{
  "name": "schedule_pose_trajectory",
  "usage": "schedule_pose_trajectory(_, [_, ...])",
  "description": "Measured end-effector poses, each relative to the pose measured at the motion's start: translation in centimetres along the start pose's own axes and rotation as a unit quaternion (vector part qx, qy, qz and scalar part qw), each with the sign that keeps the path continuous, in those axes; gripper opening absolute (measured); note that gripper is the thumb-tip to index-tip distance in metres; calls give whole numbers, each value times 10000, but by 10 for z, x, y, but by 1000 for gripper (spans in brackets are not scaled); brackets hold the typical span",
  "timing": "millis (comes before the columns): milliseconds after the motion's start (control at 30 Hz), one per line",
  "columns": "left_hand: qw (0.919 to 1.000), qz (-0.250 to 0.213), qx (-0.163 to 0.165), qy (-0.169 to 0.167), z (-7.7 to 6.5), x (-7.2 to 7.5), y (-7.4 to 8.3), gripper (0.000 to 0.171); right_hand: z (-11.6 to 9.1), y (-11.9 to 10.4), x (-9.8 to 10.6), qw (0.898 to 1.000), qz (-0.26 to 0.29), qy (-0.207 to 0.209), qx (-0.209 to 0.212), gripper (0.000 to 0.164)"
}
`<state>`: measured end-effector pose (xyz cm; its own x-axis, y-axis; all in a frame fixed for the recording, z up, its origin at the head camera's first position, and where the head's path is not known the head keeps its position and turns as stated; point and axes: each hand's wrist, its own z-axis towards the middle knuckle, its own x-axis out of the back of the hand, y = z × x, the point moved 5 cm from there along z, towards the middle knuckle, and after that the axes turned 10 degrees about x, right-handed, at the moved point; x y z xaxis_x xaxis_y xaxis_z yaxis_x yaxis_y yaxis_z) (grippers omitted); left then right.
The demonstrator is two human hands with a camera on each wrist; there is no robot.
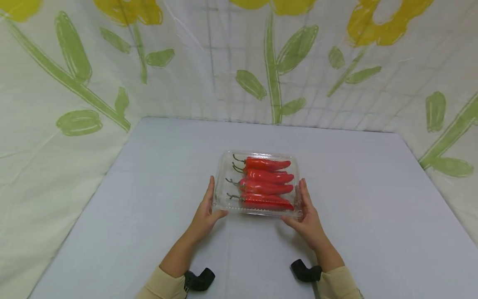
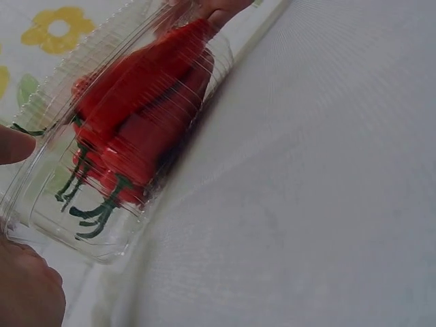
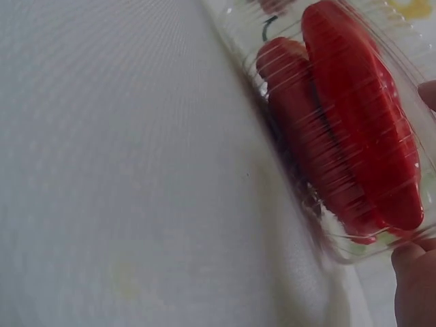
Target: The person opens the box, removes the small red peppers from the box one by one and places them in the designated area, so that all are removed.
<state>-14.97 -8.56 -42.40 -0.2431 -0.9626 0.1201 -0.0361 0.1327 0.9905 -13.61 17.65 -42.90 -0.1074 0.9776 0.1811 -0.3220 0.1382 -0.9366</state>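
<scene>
A clear plastic clamshell box [image 1: 222,174] with several long red peppers [image 1: 266,188] inside is held between both hands over the table. Its lid looks closed. The peppers lie side by side, green stems toward the left. My left hand [image 1: 203,216] grips the left end, fingers along the side and thumb at the near corner. At the opposite end my right hand [image 1: 309,222] holds the box the same way. In the left wrist view the stems [image 2: 102,211] show through the ribbed wall. The right wrist view shows the pepper tips close to the right thumb and fingers [image 3: 417,279].
A white-covered table [image 1: 149,166] spreads around the box. Behind it and at both sides hangs a pale cloth [image 1: 186,83] painted with yellow flowers and green leaves. Black curved pieces [image 1: 201,280] are fixed at both wrists, by the beige sleeves.
</scene>
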Motion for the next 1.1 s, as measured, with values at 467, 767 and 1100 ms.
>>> schedule_pose_trajectory(467, [9993,184,-250,-184,-2,2,-1,90,-1,-1,0,9985,480,-191,166,98])
schedule_pose_trajectory(767, [9986,269,-327,-314,0,3,-2,90,-1,-2,0,9962,774,-267,304,94])
schedule_pose_trajectory(1100, [9968,552,-367,-441,-3,4,-1,85,-2,-2,1,9971,564,-318,404,84])
